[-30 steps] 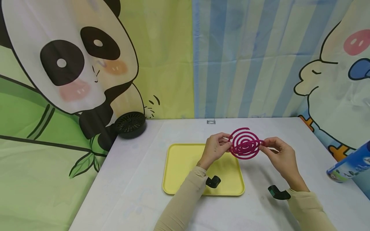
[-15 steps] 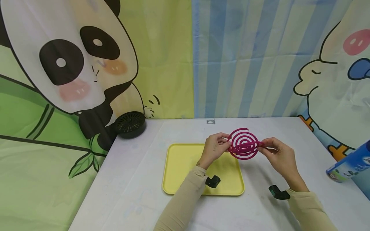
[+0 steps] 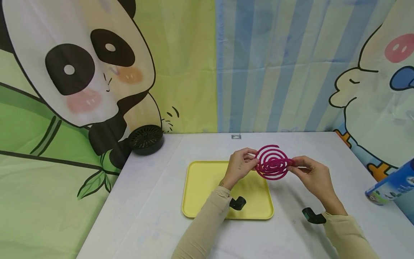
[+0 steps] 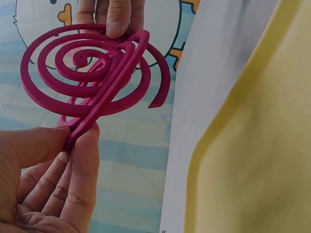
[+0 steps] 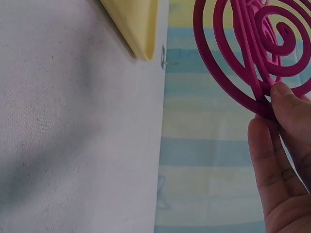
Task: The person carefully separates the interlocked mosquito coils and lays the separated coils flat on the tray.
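Note:
A pair of magenta mosquito coils [image 3: 273, 166], crossed through each other at an angle, is held up over the right edge of the yellow tray [image 3: 202, 187]. My left hand [image 3: 238, 166] pinches the left rim between thumb and fingertips. On the opposite side, my right hand [image 3: 315, 176] grips the rim with thumb and fingers. In the left wrist view, the tilted coil [image 4: 104, 99] stands between the thumb and fingers of my left hand [image 4: 51, 179]. The right wrist view has the thumb of my right hand [image 5: 286, 160] pressed where the coils' bands [image 5: 250, 63] meet.
A black round slotted container [image 3: 146, 140] stands at the table's back left corner. Toward the right edge is a blue can [image 3: 389, 185]. Printed curtains [image 3: 184, 64] hang behind the white table [image 3: 145, 201].
Both hands keep their hold on the coils. My right hand has shifted slightly left, and the coils have tipped a little with it.

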`<state>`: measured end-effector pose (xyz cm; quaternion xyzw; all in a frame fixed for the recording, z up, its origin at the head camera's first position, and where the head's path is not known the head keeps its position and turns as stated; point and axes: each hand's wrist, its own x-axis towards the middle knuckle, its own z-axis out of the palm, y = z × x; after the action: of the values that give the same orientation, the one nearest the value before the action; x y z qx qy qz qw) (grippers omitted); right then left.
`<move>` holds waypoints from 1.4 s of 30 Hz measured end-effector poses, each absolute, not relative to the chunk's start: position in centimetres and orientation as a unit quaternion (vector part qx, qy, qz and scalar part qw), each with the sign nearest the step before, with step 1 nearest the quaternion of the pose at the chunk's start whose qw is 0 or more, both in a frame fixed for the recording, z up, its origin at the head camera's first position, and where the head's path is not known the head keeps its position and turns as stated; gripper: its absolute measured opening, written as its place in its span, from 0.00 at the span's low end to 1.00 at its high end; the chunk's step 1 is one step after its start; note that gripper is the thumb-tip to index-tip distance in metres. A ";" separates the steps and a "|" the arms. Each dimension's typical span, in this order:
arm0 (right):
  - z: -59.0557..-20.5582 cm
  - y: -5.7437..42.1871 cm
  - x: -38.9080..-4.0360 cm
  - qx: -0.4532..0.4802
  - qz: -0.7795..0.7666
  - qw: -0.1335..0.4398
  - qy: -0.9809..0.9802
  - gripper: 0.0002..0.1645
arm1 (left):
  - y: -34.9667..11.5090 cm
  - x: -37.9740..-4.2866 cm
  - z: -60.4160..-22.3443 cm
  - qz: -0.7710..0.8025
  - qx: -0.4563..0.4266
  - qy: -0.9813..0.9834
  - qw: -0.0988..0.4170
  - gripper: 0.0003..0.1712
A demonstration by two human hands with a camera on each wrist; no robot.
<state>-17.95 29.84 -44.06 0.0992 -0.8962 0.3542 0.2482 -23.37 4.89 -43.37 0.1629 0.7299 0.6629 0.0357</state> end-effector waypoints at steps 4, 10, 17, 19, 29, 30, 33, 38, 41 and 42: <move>-44.1 30.0 -18.0 0.114 0.352 0.251 -0.894 0.14 | 4.9 -23.3 -43.4 0.660 0.162 0.733 0.032 0.14; -44.0 29.9 -17.9 0.120 0.340 0.249 -0.899 0.15 | 4.9 -23.3 -43.3 0.659 0.159 0.735 0.030 0.13; -43.9 29.7 -17.8 0.125 0.322 0.245 -0.906 0.17 | 4.7 -23.2 -43.3 0.666 0.167 0.727 0.035 0.14; -43.8 29.7 -17.8 0.128 0.316 0.245 -0.907 0.17 | 4.7 -23.2 -43.3 0.664 0.171 0.727 0.032 0.15; -43.9 29.8 -17.7 0.142 0.309 0.236 -0.910 0.18 | 4.7 -23.1 -43.2 0.640 0.176 0.747 0.040 0.05; -43.9 29.8 -17.7 0.143 0.307 0.234 -0.911 0.18 | 4.7 -23.1 -43.2 0.638 0.175 0.749 0.044 0.04; -43.9 29.8 -17.7 0.150 0.304 0.231 -0.912 0.20 | 4.7 -23.1 -43.1 0.631 0.169 0.755 0.050 0.03; -43.6 29.7 -17.6 0.156 0.306 0.227 -0.911 0.20 | 4.7 -23.0 -43.1 0.623 0.168 0.762 0.052 0.03; -43.3 29.5 -17.5 0.157 0.308 0.215 -0.913 0.19 | 4.8 -23.0 -43.0 0.619 0.174 0.764 0.055 0.04; -43.2 29.4 -17.5 0.157 0.309 0.211 -0.914 0.19 | 4.8 -23.0 -43.0 0.617 0.176 0.765 0.056 0.04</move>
<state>-17.50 29.45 -43.21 0.1572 -0.9137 0.3093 0.2115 -22.97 4.75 -43.01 0.1759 0.7648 0.6173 0.0564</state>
